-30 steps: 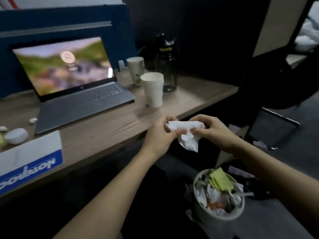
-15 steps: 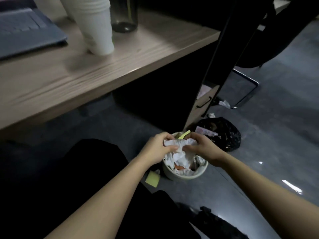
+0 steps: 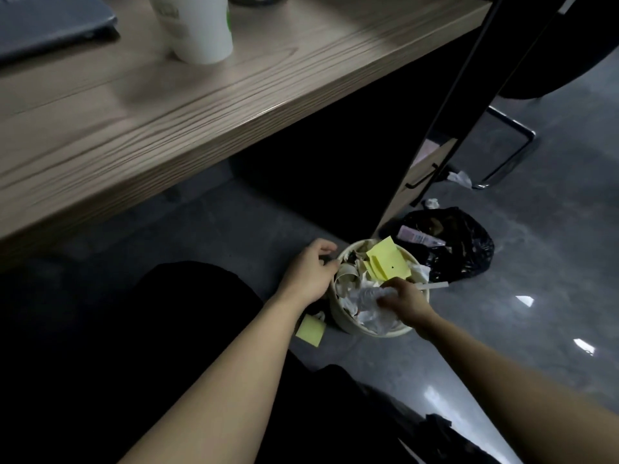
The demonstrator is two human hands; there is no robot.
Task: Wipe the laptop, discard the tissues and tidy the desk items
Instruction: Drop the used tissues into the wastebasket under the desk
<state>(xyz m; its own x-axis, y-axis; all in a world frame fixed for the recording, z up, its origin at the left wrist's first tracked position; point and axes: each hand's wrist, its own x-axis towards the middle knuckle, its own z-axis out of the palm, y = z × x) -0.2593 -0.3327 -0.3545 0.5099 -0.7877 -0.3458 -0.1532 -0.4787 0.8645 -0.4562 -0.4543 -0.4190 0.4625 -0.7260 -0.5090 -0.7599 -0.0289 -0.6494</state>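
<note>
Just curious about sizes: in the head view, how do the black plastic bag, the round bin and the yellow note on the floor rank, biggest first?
1-2. Black plastic bag and round bin: look alike, so unranked.
3. Yellow note on the floor.

A black plastic bag (image 3: 462, 242) sits on the floor just beyond the right grip. A yellow sticky note (image 3: 311, 332) lies on the floor below the left grip.

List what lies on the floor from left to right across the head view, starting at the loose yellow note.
Yellow note → left hand → waste bin → right hand pressing the tissue → black bag.
</note>
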